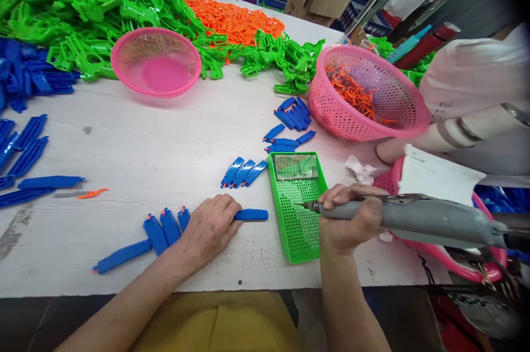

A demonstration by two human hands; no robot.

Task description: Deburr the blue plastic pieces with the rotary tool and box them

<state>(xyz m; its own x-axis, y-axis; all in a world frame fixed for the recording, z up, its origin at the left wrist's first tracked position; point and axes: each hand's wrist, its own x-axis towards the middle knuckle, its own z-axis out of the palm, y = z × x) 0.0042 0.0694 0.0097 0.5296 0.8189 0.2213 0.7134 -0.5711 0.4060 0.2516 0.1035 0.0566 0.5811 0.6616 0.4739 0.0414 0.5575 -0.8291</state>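
Note:
My left hand (211, 225) is closed on one end of a blue plastic part (252, 214) lying on the table; the part's other end points right. In my right hand (350, 216) is a grey electric screwdriver (430, 219), gripped round its front, its thin bit pointing left over a shallow green basket (285, 230). A flat block (296, 167) sits at that basket's far end. Left of my left hand lie several blue parts (157, 233) with orange tips. Three more blue parts (243, 173) lie beyond it, side by side.
A pink basket (155, 87) stands at the back left, before a heap of green plastic pieces (95, 9) and orange pieces (240, 20). Another pink basket (351, 128) at right holds small orange pieces. Blue parts (28, 75) are piled at far left. A tube (455, 131) lies at right.

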